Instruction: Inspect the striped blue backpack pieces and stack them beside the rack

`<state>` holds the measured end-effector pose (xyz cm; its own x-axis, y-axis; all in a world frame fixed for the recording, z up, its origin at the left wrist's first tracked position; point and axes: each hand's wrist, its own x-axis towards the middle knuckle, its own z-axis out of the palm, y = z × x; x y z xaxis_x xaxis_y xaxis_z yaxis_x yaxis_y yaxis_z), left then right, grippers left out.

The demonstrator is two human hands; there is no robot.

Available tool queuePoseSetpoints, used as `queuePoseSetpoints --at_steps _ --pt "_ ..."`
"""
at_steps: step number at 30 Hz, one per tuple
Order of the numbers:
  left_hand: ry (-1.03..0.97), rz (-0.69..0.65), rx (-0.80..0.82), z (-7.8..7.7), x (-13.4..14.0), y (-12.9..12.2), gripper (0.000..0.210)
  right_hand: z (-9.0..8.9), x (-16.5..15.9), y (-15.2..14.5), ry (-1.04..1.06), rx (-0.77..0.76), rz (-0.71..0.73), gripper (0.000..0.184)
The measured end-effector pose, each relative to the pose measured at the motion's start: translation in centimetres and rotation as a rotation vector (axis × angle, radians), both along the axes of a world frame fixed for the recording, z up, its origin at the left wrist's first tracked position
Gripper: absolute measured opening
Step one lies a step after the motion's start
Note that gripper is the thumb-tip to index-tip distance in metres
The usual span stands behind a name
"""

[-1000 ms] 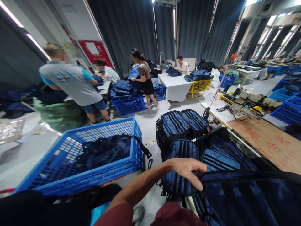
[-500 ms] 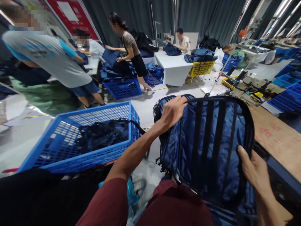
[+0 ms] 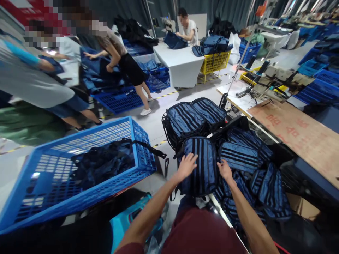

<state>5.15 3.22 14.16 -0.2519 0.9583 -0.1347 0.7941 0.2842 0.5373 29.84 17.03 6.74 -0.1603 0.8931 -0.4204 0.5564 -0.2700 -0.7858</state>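
Note:
A blue backpack (image 3: 203, 176) with black vertical webbing strips lies front up and closed before me. My left hand (image 3: 187, 165) rests on its left part, with fingers spread. At its right edge is my right hand (image 3: 225, 170), fingers curled in and gripping that edge; exactly what the fingertips pinch is too small to make out. Just beyond lie two similar backpacks, a nearer one (image 3: 185, 119) and a farther one (image 3: 209, 110). More striped blue backpacks (image 3: 239, 155) are piled to the right of my right hand.
A blue plastic crate (image 3: 144, 151) holding dark straps stands at my left. Brown board (image 3: 299, 137) with red writing lies on the right. Co-workers stand beyond the crate, and one sits behind a white table (image 3: 182, 67). A yellow basket (image 3: 215, 63) holds blue bags.
The opened, upright panel of the backpack is down, and its striped front faces up. My left hand has moved from the top edge onto the front. The view has shifted, showing the pile.

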Motion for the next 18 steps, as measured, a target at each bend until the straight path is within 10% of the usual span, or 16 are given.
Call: queuePoseSetpoints --at_steps 4,10,18 --pt "-0.089 -0.111 -0.069 -6.5 4.7 -2.3 0.055 -4.1 4.0 -1.0 0.004 -0.148 -0.102 0.016" --pt "0.15 -0.105 -0.167 -13.4 4.7 -1.8 0.064 -9.7 9.0 0.1 0.106 -0.406 -0.428 0.02" --pt "0.339 -0.162 -0.17 -17.2 4.2 -2.5 0.065 -22.0 8.9 7.1 0.265 -0.597 -0.829 0.025"
